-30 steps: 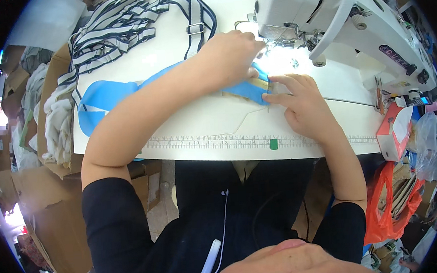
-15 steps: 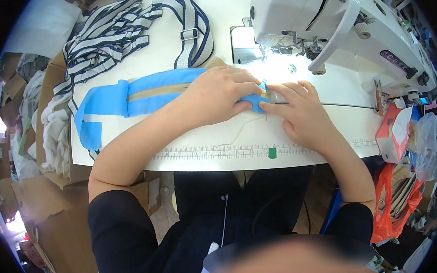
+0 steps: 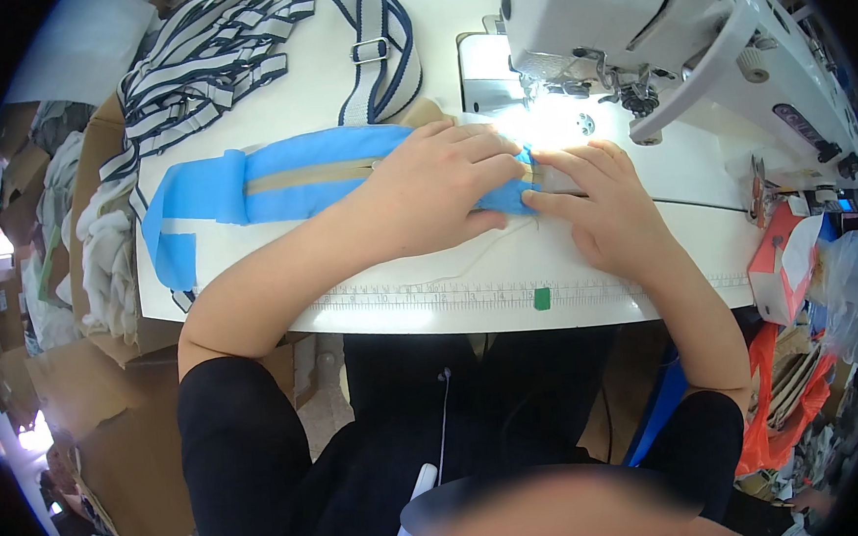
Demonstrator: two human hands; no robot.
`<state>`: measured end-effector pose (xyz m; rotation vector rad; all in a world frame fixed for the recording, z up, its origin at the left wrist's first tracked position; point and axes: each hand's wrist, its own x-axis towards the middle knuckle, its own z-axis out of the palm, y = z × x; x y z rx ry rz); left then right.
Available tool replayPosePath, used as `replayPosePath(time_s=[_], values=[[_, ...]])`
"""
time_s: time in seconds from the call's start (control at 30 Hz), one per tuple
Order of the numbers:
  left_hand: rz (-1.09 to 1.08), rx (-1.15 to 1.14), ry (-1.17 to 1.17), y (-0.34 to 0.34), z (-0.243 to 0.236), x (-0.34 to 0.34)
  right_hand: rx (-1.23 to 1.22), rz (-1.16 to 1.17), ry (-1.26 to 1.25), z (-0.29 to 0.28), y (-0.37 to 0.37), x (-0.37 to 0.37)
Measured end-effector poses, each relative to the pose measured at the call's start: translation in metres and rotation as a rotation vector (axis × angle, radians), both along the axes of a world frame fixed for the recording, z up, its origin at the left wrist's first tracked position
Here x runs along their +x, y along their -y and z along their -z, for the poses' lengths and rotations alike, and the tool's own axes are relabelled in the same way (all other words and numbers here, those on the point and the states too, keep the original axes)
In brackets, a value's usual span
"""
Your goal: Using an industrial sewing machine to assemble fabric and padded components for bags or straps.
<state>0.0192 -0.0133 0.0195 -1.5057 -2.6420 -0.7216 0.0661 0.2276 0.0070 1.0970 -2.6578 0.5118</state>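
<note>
A long blue fabric piece (image 3: 323,147) with a beige zipper (image 3: 296,178) along its middle lies flat on the white table, just short of the sewing machine's lit needle area. My left hand (image 3: 448,183) rests over its right part, bent fingers holding the cloth, the thumb by the near edge. At the right end my right hand (image 3: 607,203) grips the edge between thumb and fingers. Both hands' fingertips meet close together there. Some beige cloth (image 3: 426,113) shows beyond my left hand. At its left end the blue piece folds down over the table.
The white sewing machine (image 3: 620,20) stands at the far right. Striped navy-and-white straps (image 3: 211,75) are heaped at the far left, one with a metal buckle (image 3: 370,51). A printed ruler (image 3: 431,295) runs along the near edge. Snips (image 3: 759,189) and a red box (image 3: 780,261) sit right.
The view has shifted slightly. My left thumb has slid toward me, off the blue fabric's near edge. Both hands stay at the fabric's right end, which has hardly moved.
</note>
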Motion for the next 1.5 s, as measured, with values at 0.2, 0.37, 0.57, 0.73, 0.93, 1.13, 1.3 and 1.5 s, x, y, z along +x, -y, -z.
replayPosePath(time_s=[0.2,0.37,0.57,0.73,0.93,1.13,1.3,1.5], values=[[0.012,0.020,-0.058,-0.001,0.007,-0.003,0.040,-0.003,-0.019,0.003,-0.002,-0.002],[-0.057,0.063,-0.176,-0.009,0.015,-0.007,0.013,0.041,0.008,0.006,-0.008,-0.008],[-0.012,0.079,-0.126,-0.008,0.013,-0.009,-0.063,-0.009,-0.031,0.005,-0.011,-0.013],[-0.005,0.091,-0.130,-0.009,0.015,-0.011,-0.194,-0.054,0.062,0.009,-0.004,-0.017],[-0.015,0.102,-0.096,-0.007,0.015,-0.011,-0.156,-0.072,0.119,0.009,-0.002,-0.022],[-0.026,0.083,-0.065,-0.004,0.015,-0.013,-0.095,-0.046,0.075,0.002,0.004,-0.019],[-0.180,-0.136,0.034,0.009,-0.024,-0.010,-0.079,-0.011,0.065,0.006,0.003,-0.017],[-0.186,-0.064,0.184,0.057,-0.040,-0.043,-0.108,-0.067,0.059,0.002,0.008,-0.018]])
